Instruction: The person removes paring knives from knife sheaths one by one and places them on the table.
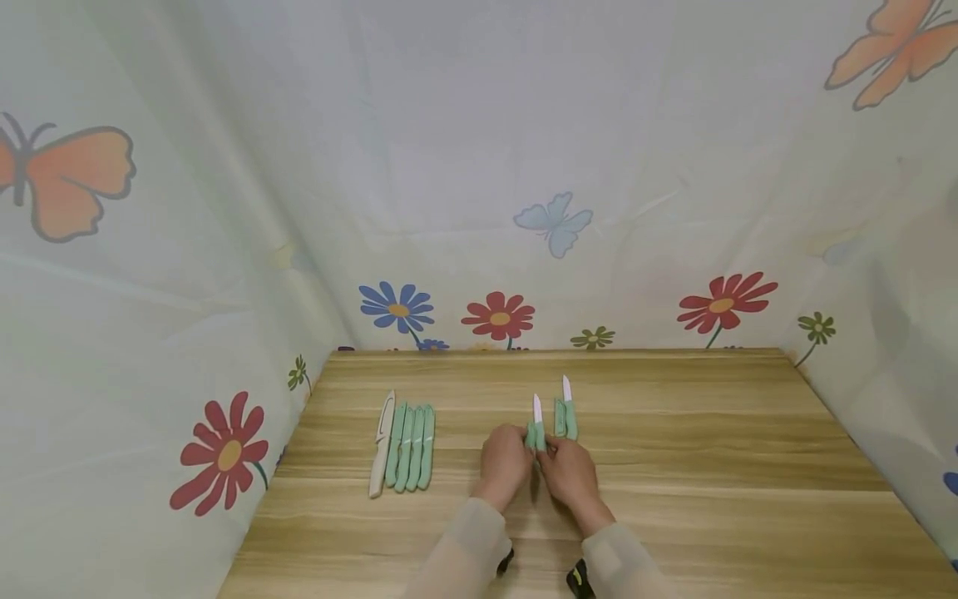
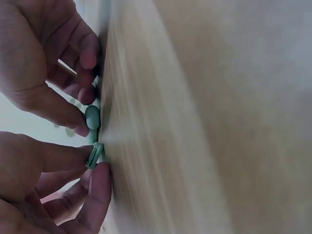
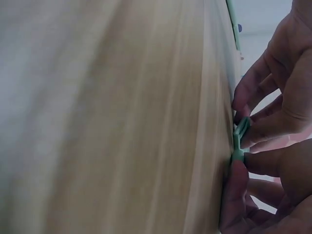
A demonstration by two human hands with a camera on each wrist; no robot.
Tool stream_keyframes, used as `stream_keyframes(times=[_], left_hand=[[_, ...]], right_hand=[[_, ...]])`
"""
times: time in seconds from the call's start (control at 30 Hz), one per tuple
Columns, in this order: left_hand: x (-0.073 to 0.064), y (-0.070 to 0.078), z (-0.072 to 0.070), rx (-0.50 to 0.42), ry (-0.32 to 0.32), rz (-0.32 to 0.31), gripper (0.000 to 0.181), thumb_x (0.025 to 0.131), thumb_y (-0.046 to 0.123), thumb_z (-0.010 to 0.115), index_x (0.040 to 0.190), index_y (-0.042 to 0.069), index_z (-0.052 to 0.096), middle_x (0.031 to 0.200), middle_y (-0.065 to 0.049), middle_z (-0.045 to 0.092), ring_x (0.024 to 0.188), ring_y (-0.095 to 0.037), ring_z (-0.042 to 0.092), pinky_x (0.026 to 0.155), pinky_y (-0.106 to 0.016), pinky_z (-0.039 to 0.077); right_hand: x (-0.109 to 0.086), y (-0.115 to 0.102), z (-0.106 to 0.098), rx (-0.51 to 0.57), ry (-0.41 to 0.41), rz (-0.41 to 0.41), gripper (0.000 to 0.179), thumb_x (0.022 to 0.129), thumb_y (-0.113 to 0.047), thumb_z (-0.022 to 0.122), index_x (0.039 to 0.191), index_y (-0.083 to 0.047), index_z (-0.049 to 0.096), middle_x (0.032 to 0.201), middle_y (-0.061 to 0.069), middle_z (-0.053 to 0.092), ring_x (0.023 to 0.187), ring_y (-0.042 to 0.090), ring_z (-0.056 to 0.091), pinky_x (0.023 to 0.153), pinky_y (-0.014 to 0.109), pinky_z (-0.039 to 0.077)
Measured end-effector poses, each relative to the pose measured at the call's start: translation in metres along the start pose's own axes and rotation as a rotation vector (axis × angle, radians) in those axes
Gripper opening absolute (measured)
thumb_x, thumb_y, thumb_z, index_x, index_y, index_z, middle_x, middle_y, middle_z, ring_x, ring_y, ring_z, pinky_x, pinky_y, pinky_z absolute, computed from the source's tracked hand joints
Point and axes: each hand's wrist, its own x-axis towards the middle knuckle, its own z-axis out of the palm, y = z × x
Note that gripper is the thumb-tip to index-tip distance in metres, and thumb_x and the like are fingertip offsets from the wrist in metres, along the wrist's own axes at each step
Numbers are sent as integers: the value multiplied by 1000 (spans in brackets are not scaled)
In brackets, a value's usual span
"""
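In the head view, my left hand [image 1: 505, 459] pinches a green knife sheath [image 1: 530, 435] just above the table. Beside it, my right hand [image 1: 571, 474] holds the green handle of a small paring knife [image 1: 540, 436], its pale blade pointing away from me. Sheath and knife lie side by side, the blade outside the sheath. The left wrist view shows the sheath [image 2: 94, 156] between thumb and finger, with the rounded handle end [image 2: 92, 117] at the other hand's thumb. In the right wrist view, fingertips [image 3: 237, 183] pinch the handle low against the wood.
Right of my hands lie another bare-bladed paring knife [image 1: 571, 418] and a green sheath [image 1: 559, 417]. To the left, several green sheathed knives [image 1: 409, 449] lie in a row beside a longer cream knife [image 1: 380, 453]. A printed curtain [image 1: 479, 166] surrounds the wooden table [image 1: 718, 482].
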Motion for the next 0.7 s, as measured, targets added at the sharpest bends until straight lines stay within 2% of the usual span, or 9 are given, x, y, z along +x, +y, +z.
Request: stream_keyframes(times=[0.07, 0.17, 0.43, 0.6, 0.7], left_hand=[[3, -1, 1, -11, -6, -34, 26, 83, 3, 76, 107, 9, 82, 102, -7, 79, 89, -26, 74, 70, -40, 60], [7, -4, 3, -17, -13, -74, 28, 85, 8, 78, 113, 10, 80, 111, -7, 79, 97, -28, 75, 76, -42, 62], [20, -11, 2, -50, -31, -82, 31, 93, 17, 75, 123, 12, 76, 119, -12, 77, 111, -35, 72, 90, -47, 61], [26, -10, 0, -79, -52, -99, 35, 96, 17, 73, 130, 10, 72, 126, -14, 74, 117, -36, 69, 94, -48, 60], [28, -10, 1, -83, -61, -98, 36, 98, 19, 69, 133, 9, 70, 129, -15, 72, 118, -35, 69, 95, -48, 60]], right_hand=[[2, -1, 0, -4, -8, 19, 39, 98, -18, 67, 130, 3, 69, 117, 24, 74, 93, 35, 71, 73, 50, 58], [5, -3, 1, -19, -19, 28, 40, 99, -19, 65, 132, 4, 67, 123, 26, 72, 96, 40, 72, 73, 52, 59], [13, -6, 7, -62, -37, 40, 42, 103, -24, 61, 138, -2, 64, 127, 24, 70, 98, 42, 72, 69, 54, 59], [17, -7, 10, -77, -42, 53, 44, 104, -27, 57, 141, -3, 62, 133, 23, 68, 111, 49, 68, 80, 61, 59], [19, -8, 10, -100, -56, 41, 47, 105, -28, 56, 145, -4, 58, 135, 23, 67, 113, 50, 67, 86, 62, 57]])
